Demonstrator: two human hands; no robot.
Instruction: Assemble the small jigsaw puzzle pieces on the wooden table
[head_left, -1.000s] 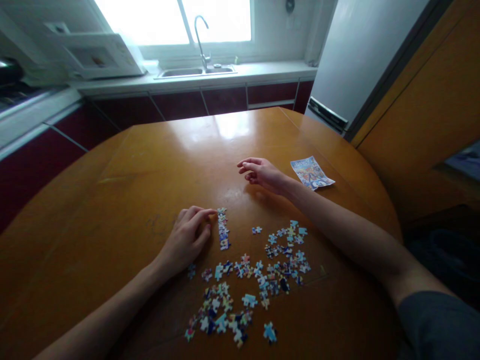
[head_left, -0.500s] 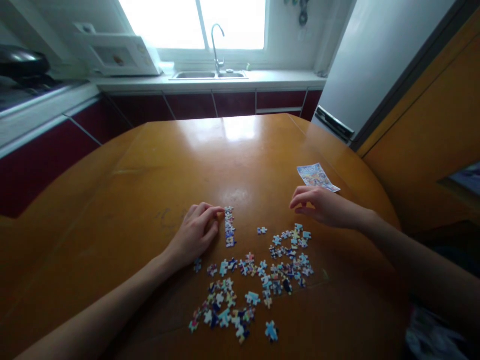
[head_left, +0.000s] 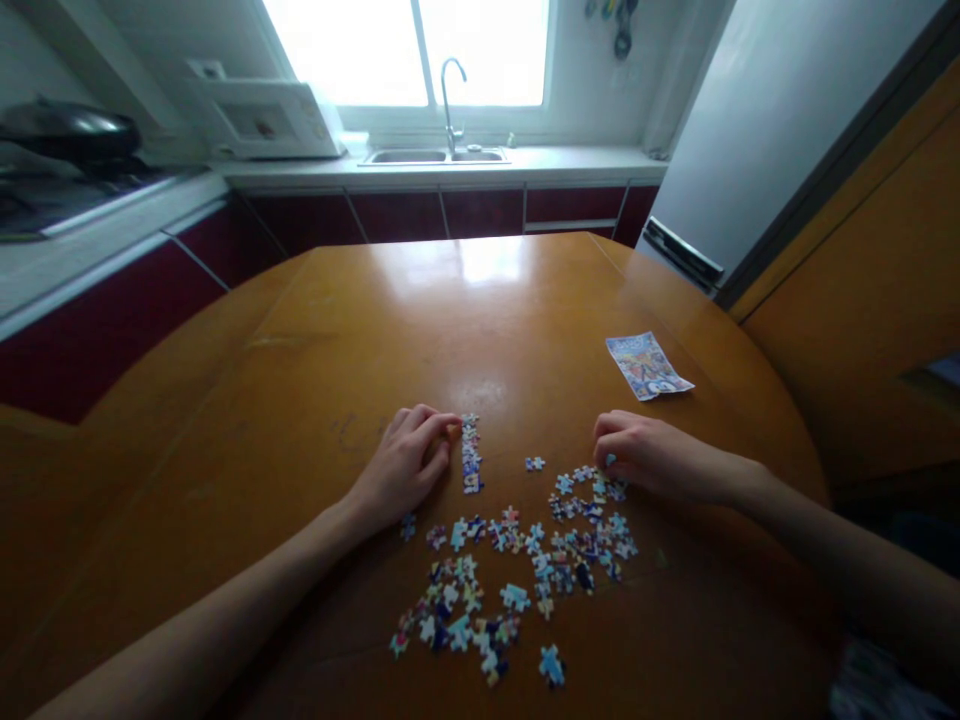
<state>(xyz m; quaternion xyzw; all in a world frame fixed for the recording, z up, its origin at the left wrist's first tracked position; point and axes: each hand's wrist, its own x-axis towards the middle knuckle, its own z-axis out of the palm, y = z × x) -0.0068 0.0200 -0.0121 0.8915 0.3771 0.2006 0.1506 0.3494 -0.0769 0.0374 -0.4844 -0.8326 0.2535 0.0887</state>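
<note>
My left hand (head_left: pixel 411 462) rests on the table to the left of a narrow strip of joined jigsaw pieces (head_left: pixel 470 455). Its index fingertip touches the strip's far end, and the thumb is apart from the fingers. My right hand (head_left: pixel 649 452) is lowered at the far right edge of the loose jigsaw pieces (head_left: pixel 592 545), fingers curled down. A light blue jigsaw piece (head_left: pixel 610 459) shows at its fingertips; the grip is partly hidden. Between the hands lies a small pair of pieces (head_left: pixel 535 464), apart from the rest.
A creased printed picture sheet (head_left: pixel 646 366) lies beyond my right hand. One blue piece (head_left: pixel 551 665) sits near me, off the pile. The wooden table (head_left: pixel 420 320) has a rounded edge. Behind it are a sink (head_left: pixel 409 157), a microwave (head_left: pixel 270 120) and a fridge (head_left: pixel 780 130).
My right hand has come down and nearer to me, from above the table beside the picture sheet to the loose pieces; its fingers have closed. My left hand stays by the strip. The view shifted slightly.
</note>
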